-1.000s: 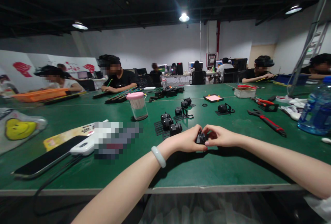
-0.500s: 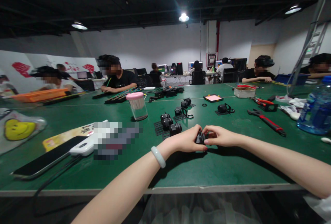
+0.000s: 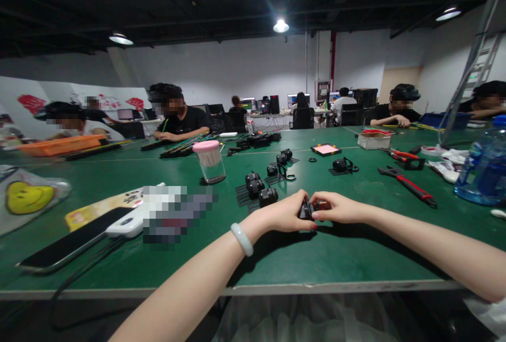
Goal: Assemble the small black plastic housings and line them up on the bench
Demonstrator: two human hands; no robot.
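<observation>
Between my two hands is a small black plastic part (image 3: 305, 211), partly hidden by the fingers. My left hand (image 3: 290, 214) is closed around its left side, thumb low and fingers above. From the right, my right hand (image 3: 332, 207) pinches the part with curled fingers, the fingertips of both hands almost meeting. Just left of them, several black threaded-looking fittings on flat slotted plates (image 3: 256, 188) lie on the green table (image 3: 336, 257). Black rings (image 3: 291, 177) lie beyond, and one more fitting (image 3: 339, 165) sits on its plate to the right.
A pink-lidded cup (image 3: 209, 163), a phone (image 3: 75, 239) and a white corded device (image 3: 126, 223) stand or lie left. On the right are an adjustable wrench (image 3: 413, 188), pliers (image 3: 399, 155), a white box (image 3: 373, 140) and a blue bottle (image 3: 480, 168). Other people sit across the table.
My hands and the black part stay almost where they were. The person at far left has leaned slightly further left, and the hand of the person at right has shifted a little.
</observation>
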